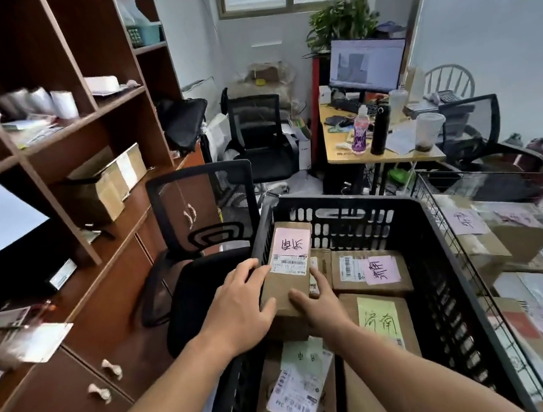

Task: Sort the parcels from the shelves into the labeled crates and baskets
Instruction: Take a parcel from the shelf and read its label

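Note:
A narrow brown parcel (pixel 290 265) with a pink handwritten label and a white barcode sticker leans inside the black plastic crate (pixel 444 273), against its left wall. My left hand (pixel 242 310) grips the parcel's left edge. My right hand (pixel 317 303) holds its near right corner. Several other cardboard parcels lie in the crate, among them one with a pink label (pixel 372 270) and one with a green label (pixel 380 321). A brown parcel (pixel 111 183) rests on the wooden shelf unit (pixel 57 137) at the left.
A wire basket (pixel 456 226) with several labelled parcels stands right of the crate. A black mesh office chair (pixel 205 235) sits between crate and shelves. Behind are another chair (pixel 259 135) and a desk (pixel 377 157) with monitor, bottles and cups.

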